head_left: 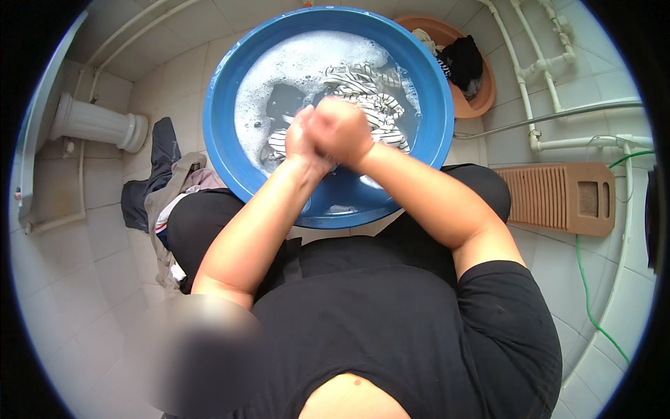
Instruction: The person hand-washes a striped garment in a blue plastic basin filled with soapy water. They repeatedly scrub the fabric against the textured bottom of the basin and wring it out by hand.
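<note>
My left hand (305, 140) and my right hand (342, 129) are pressed together above the near half of a big round blue tub (220, 126). Both are closed, and the right one is a little blurred. They grip a black-and-white striped garment (384, 112), which spreads out on both sides of them. The stretch of cloth between my palms is hidden. Soapy grey water with white foam (272, 63) surrounds the garment, part of which lies under the surface.
An orange basin (481, 105) with dark clothes (460, 63) stands behind the tub at right. A brown washboard (551, 199) is by my right knee. Several garments (164, 174) lie on the tiles at left, near a white pedestal (101, 126). Pipes (523, 91) line the right wall.
</note>
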`<state>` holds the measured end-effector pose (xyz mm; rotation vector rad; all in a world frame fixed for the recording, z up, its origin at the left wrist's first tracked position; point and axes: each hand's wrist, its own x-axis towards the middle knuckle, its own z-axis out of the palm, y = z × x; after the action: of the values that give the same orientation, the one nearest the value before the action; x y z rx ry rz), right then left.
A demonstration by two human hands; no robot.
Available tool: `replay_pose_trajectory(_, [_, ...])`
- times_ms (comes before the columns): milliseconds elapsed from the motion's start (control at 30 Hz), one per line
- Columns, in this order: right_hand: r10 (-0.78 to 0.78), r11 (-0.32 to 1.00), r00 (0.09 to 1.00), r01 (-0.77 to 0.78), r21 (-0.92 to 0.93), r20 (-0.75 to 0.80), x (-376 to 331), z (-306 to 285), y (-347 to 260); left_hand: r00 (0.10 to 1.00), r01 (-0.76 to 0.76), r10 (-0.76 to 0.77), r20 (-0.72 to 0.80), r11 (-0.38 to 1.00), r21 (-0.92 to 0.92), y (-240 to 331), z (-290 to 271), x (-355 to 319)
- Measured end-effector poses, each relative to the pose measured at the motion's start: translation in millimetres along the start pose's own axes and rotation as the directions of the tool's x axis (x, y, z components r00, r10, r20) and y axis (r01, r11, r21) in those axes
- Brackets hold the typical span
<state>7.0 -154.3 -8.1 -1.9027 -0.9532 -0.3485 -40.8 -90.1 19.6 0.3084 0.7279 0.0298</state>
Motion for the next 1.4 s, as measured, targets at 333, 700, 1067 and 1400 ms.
replay_pose_trajectory(333, [0.127,0.984,0.992,-0.126,0.127,0.003,1,12,-9,0.993,-0.092,0.096,-0.062,0.994,0.066,8,-13,8])
replay_pose_trajectory(700, [0.239,0.943,0.969,-0.246,0.223,0.059,-4,12,-5,0.996,-0.083,0.087,-0.035,0.991,0.108,0,-20,11])
replay_pose_trajectory(1067, [0.295,0.775,0.810,-0.513,0.368,0.507,22,-34,51,0.880,-0.289,0.210,0.426,0.949,0.129,57,-22,16])
replay_pose_trajectory(1400, [0.132,0.830,0.970,-0.221,0.512,0.205,3,-23,-13,0.979,-0.198,0.200,0.022,0.977,-0.082,40,-35,42])
